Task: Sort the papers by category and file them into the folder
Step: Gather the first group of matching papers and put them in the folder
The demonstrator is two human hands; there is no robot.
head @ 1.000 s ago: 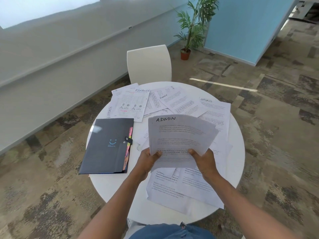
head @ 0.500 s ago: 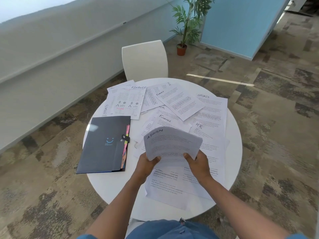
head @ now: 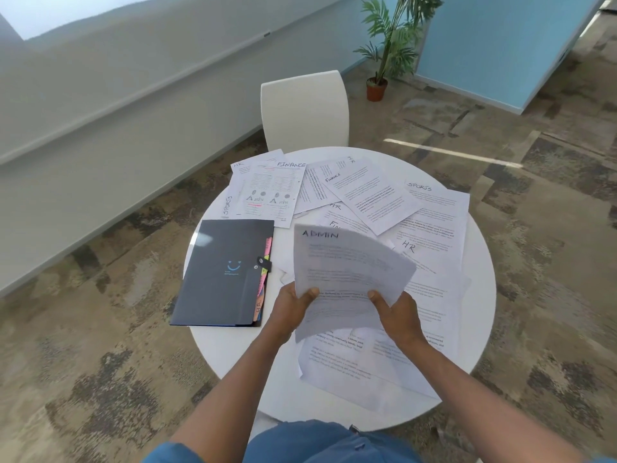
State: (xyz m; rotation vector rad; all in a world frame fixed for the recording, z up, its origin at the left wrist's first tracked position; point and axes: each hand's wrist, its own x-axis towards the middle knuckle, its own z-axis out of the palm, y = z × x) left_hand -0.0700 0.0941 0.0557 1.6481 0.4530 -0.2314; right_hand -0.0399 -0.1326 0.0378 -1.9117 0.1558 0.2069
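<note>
I see the dark folder [head: 224, 274] lying closed on the left part of the round white table [head: 480, 315], its near-left corner reaching past the table's rim; coloured tabs poke out along its right edge, but I cannot read what is filed inside. My left hand [head: 289, 307] and right hand [head: 397, 315] each pinch the lower edge of the ADMIN sheet [head: 347, 272], thumbs on top, lifting it clear above the loose papers [head: 430, 225]. Those papers, headed FINANCE, HR and SPORTS, overlap across the far and right half of the table, some hanging over the far-left rim. Bare tabletop shows near the folder and along the right rim. A white chair [head: 303, 108] stands at the far side. The sheet's body text is blurred, and it hides the papers beneath.
</note>
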